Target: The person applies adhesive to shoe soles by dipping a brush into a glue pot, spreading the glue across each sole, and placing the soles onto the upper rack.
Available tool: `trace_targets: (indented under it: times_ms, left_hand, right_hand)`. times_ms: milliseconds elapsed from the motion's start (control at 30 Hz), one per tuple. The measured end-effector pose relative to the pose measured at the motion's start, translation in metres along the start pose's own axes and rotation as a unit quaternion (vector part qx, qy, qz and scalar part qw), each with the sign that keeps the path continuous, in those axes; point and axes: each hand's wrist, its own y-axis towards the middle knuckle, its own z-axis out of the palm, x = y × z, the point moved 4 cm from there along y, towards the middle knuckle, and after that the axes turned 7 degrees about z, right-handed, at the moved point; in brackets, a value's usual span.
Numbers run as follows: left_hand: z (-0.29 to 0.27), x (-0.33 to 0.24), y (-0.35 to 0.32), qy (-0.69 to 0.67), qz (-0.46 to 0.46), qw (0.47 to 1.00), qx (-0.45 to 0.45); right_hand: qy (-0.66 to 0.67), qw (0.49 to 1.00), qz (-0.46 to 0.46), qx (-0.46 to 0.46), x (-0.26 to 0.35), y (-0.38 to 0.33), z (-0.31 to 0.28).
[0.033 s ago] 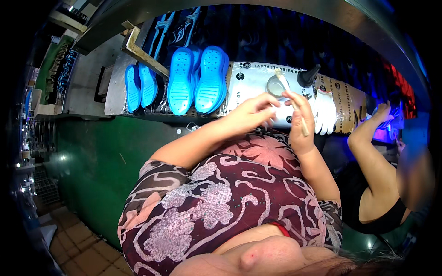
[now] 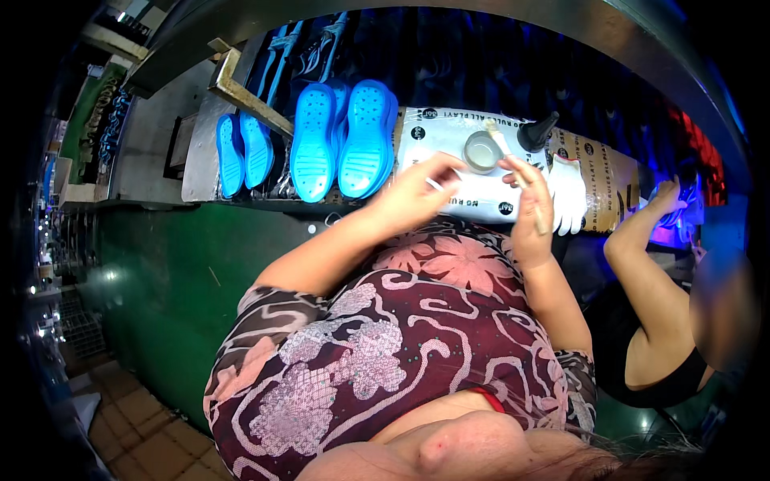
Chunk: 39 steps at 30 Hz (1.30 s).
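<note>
The right hand [image 2: 529,215] grips a slim, pale-handled brush [image 2: 500,143] between thumb and fingers. The brush's long axis runs obliquely from the palm toward the far edge of the white, black-printed sheet [image 2: 435,143], bristle end outward and leftward. A round, grey, open-topped cup [image 2: 483,152] stands on the sheet toward its right edge, just beyond the right fingertips and left of the brush shaft; rim contact cannot be determined. The right hand is nearer the cup. The left hand [image 2: 415,192] is half curled above the sheet's near-left corner; its grip cannot be confirmed.
</note>
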Motion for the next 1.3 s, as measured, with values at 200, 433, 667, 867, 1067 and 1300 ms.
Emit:
trace_targets:
  times_ms: [200, 433, 667, 867, 1067, 1300]
  left_hand:
    - [-0.138, 0.093, -0.063, 0.405, -0.152, 0.885, -0.174]
    - [-0.154, 0.159, -0.111, 0.082, -0.340, 0.927, -0.139]
    - [-0.145, 0.115, -0.087, -0.120, -0.366, 0.908, -0.166]
    - [-0.144, 0.125, -0.098, -0.327, -0.397, 0.834, -0.202]
    - [-0.119, 0.104, -0.079, -0.349, -0.367, 0.841, -0.192]
    - [-0.070, 0.053, -0.047, -0.313, -0.259, 0.881, -0.243]
  right_hand:
    - [0.120, 0.962, 0.222, -0.106, -0.070, 0.010, -0.042]
    - [-0.088, 0.969, 0.230, -0.026, -0.109, 0.054, -0.015]
    - [-0.286, 0.954, 0.077, 0.052, -0.122, 0.065, 0.003]
    - [-0.197, 0.978, 0.064, 0.014, -0.102, 0.067, -0.010]
    - [-0.166, 0.959, 0.221, 0.057, -0.119, 0.046, -0.012]
    - [-0.020, 0.964, 0.260, -0.056, -0.105, 0.042, -0.033]
